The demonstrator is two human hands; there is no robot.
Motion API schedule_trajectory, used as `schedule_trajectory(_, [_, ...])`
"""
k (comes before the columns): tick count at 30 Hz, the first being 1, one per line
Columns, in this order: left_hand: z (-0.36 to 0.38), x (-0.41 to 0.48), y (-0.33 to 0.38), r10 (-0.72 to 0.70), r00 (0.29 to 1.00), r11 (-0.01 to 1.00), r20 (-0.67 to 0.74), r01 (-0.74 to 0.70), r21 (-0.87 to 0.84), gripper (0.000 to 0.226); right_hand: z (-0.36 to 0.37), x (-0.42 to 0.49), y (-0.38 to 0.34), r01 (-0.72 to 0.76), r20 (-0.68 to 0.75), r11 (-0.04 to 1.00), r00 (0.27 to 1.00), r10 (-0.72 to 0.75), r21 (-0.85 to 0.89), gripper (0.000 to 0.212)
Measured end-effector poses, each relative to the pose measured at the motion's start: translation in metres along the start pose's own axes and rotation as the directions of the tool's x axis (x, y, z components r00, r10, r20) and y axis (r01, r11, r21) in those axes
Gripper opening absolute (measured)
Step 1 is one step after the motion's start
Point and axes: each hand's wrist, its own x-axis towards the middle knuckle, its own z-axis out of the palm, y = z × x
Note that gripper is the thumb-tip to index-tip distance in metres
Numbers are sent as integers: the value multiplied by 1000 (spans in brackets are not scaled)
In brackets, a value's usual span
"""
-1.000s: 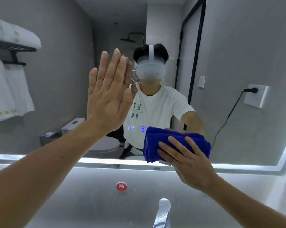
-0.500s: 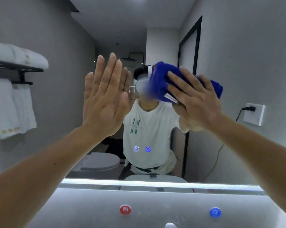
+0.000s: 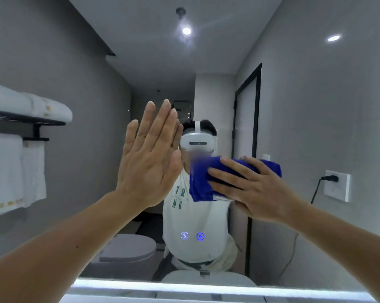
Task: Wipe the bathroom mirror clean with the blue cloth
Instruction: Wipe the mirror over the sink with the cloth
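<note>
At mid-mirror [image 3: 316, 106], right of centre, your right hand [image 3: 257, 189] presses the cloth [image 3: 202, 184] flat with spread, straight fingers. Within the last second the cloth has swept from the bottom edge [image 3: 184, 287] up to head height and back down a little, so wiping is probably underway. Your left hand [image 3: 149, 162] lies flat and wide beside it. The top, right side and left edge offer open room.

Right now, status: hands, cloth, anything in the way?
Left hand flat on mirror. Right hand presses blue cloth to glass, fingers straight. Left hand sits just left of cloth.
</note>
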Motion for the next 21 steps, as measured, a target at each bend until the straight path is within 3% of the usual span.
schedule_trajectory(3, [8,24,-8,-5,1000,999,-18,6,40,62,-11,70,57,-220,-98,973,972,213,-75,58])
schedule_trajectory(6, [11,47,-16,-97,995,993,-21,98,61,63,-30,138,101,-476,-132,879,873,470,-18,62])
schedule_trajectory(10, [8,64,-29,-104,994,992,33,101,82,64,-36,161,96,-582,-140,812,800,583,54,63])
schedule_trajectory(13, [4,72,-34,-119,992,990,39,115,85,65,-22,121,50,-445,-138,890,880,455,95,55])
schedule_trajectory(15, [0,77,-36,-97,994,993,47,93,69,64,-6,79,24,-191,-86,981,977,194,42,56])
schedule_trajectory(18, [-4,88,-37,-32,998,994,59,26,104,63,-3,59,50,129,19,990,992,-129,-50,69])
schedule_trajectory(19, [-6,94,-36,-25,998,994,62,18,108,63,-7,68,68,135,32,989,991,-133,-63,69])
schedule_trajectory(21, [-11,105,-33,-60,996,994,68,54,90,63,-20,98,110,-2,-38,996,999,-1,-95,63])
